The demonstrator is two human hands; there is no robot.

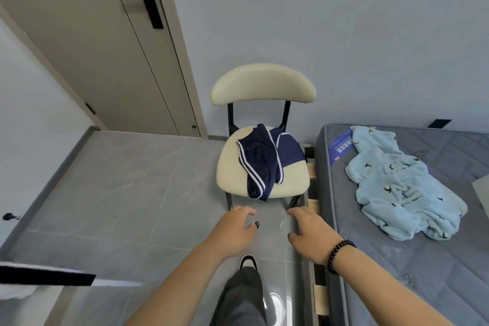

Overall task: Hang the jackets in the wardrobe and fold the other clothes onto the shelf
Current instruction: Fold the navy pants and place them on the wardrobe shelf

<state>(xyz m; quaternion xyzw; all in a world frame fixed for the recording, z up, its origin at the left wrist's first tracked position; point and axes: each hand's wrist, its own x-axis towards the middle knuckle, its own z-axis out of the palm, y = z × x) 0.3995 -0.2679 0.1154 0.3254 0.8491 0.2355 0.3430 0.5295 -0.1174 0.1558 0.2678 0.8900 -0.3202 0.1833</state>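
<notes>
A navy garment with white stripes (267, 159) lies crumpled on the seat of a cream chair (238, 182), one end hanging over the front edge. A light blue fleece garment with small dark bird prints (397, 185) is spread on the grey mattress (397, 272) to the right. My left hand (235, 233) and my right hand (309, 230) are stretched out side by side just in front of the chair seat, fingers relaxed, holding nothing and touching nothing. No wardrobe or shelf is in view.
A closed beige door (100, 42) with a black handle stands at the back left. The floor is grey tile (119, 193). The mattress edge runs close along the chair's right side. My leg and a shoe (248, 262) show below my hands.
</notes>
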